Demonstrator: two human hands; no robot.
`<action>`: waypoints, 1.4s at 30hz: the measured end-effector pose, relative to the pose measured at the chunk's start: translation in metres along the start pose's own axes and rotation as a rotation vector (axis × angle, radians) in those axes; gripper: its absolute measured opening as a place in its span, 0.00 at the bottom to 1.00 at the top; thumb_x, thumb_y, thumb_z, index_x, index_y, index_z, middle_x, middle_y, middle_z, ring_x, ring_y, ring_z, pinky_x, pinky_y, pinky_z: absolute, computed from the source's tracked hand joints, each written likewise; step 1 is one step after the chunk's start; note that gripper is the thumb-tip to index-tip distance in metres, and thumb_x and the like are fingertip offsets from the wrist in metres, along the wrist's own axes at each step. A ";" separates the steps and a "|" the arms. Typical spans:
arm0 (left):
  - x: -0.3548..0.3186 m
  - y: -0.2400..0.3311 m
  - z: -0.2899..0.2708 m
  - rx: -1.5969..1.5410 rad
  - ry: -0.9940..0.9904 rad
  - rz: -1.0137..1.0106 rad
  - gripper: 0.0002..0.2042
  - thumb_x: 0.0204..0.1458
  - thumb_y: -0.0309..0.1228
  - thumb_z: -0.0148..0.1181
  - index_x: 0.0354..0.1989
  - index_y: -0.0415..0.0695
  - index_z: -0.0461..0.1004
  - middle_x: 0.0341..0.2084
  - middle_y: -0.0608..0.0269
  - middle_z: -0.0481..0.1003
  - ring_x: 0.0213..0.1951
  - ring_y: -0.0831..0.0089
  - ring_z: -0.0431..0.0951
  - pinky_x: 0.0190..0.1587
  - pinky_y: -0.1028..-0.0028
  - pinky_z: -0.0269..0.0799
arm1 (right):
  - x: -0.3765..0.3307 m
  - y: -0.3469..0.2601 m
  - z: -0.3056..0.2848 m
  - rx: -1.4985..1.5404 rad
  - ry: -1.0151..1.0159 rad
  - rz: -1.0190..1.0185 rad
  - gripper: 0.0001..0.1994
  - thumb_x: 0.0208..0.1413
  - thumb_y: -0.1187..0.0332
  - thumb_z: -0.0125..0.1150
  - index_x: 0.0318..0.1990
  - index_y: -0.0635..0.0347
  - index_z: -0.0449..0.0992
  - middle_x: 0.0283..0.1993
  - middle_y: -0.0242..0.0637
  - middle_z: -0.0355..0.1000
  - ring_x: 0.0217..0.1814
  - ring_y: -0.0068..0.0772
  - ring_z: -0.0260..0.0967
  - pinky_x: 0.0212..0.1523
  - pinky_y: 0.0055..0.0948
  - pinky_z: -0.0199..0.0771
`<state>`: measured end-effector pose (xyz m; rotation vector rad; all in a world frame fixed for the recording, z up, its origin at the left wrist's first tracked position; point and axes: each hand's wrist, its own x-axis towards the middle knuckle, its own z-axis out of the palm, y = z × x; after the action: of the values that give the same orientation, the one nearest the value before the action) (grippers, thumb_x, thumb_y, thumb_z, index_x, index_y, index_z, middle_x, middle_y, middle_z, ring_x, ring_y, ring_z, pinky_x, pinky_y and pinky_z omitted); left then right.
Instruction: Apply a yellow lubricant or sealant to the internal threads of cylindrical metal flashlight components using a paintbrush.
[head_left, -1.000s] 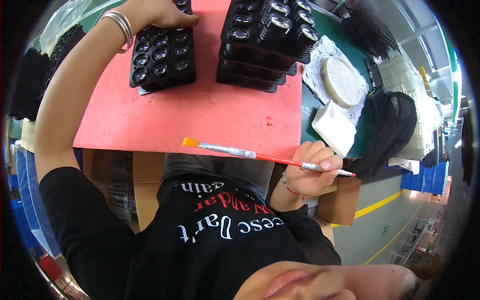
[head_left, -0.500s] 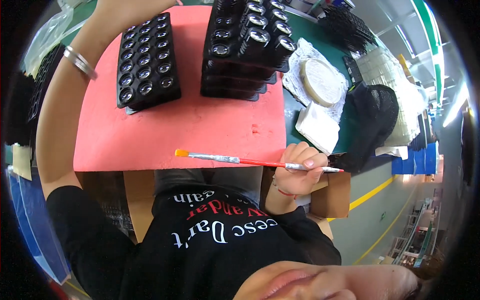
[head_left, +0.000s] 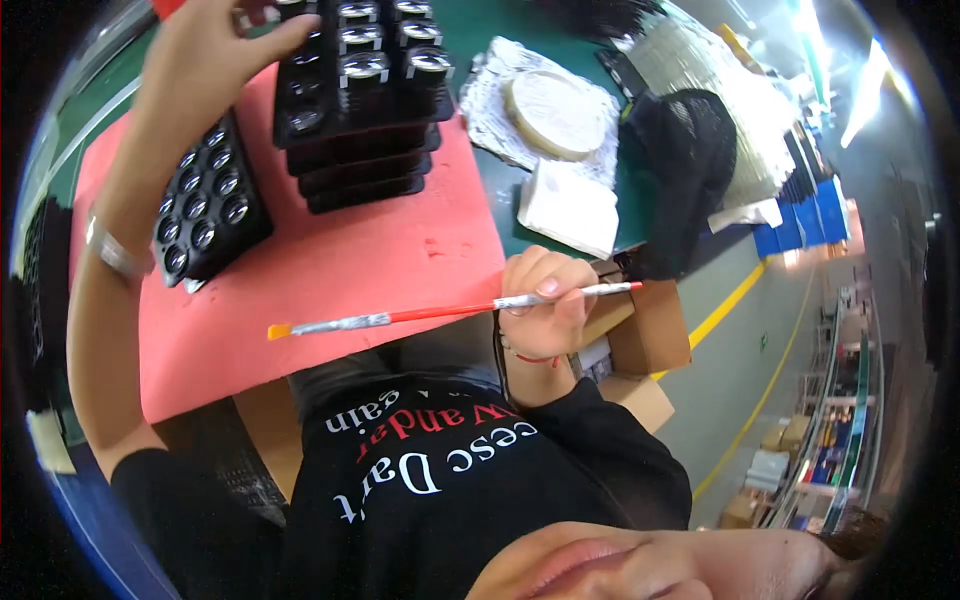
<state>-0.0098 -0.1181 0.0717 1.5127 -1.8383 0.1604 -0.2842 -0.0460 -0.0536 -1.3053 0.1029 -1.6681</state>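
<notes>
My right hand (head_left: pixel 548 300) is closed around a thin paintbrush (head_left: pixel 440 312) with a red and silver handle, held level above the front edge of a pink foam mat (head_left: pixel 350 265). Its orange bristles point left. At the top edge my left hand (head_left: pixel 225 50) reaches to the near left of a stack of black trays (head_left: pixel 360 155). The thumb is stretched out over the top tray, apart from the fingers, whose tips are partly cut off. Clear round lenses in holders stand in that tray. Under my left forearm lies a single black tray (head_left: pixel 215 200) with lenses in its pockets.
Right of the stack, a round pale dish (head_left: pixel 560 112) sits on a crumpled white cloth (head_left: pixel 485 90), with folded white wipes (head_left: pixel 568 210) nearer me. Beyond them are a black mesh item (head_left: pixel 690 150) and clear trays (head_left: pixel 690 70). Open cardboard boxes (head_left: pixel 650 325) stand below the table edge.
My left hand has moved right, from beyond the single tray to the stack. The view has turned, so the mat and trays appear shifted left. The paintbrush stays in my right hand.
</notes>
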 end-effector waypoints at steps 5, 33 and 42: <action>-0.065 0.053 -0.034 -0.166 0.006 -0.140 0.14 0.37 0.18 0.58 0.35 0.38 0.69 0.30 0.58 0.72 0.34 0.75 0.71 0.36 0.79 0.66 | -0.001 -0.015 -0.013 0.221 0.183 -0.004 0.14 0.52 0.63 0.48 0.24 0.65 0.68 0.18 0.38 0.63 0.17 0.27 0.55 0.14 0.23 0.54; -0.170 0.061 0.004 -0.301 -0.129 -0.247 0.13 0.31 0.20 0.59 0.30 0.37 0.69 0.24 0.57 0.70 0.26 0.64 0.69 0.31 0.73 0.64 | 0.062 -0.049 -0.067 -1.231 0.287 -0.194 0.13 0.57 0.66 0.41 0.28 0.66 0.68 0.25 0.34 0.66 0.27 0.21 0.63 0.33 0.18 0.62; -0.174 0.063 0.005 -0.300 -0.104 -0.314 0.14 0.32 0.21 0.61 0.31 0.37 0.70 0.22 0.59 0.70 0.23 0.70 0.70 0.27 0.76 0.65 | 0.061 -0.061 -0.103 -0.516 0.671 -0.130 0.12 0.55 0.64 0.45 0.30 0.65 0.68 0.20 0.34 0.63 0.25 0.25 0.61 0.31 0.24 0.62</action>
<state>-0.0621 0.0370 -0.0149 1.5905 -1.5912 -0.3351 -0.3988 -0.1063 -0.0184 -1.0603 0.9114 -2.2269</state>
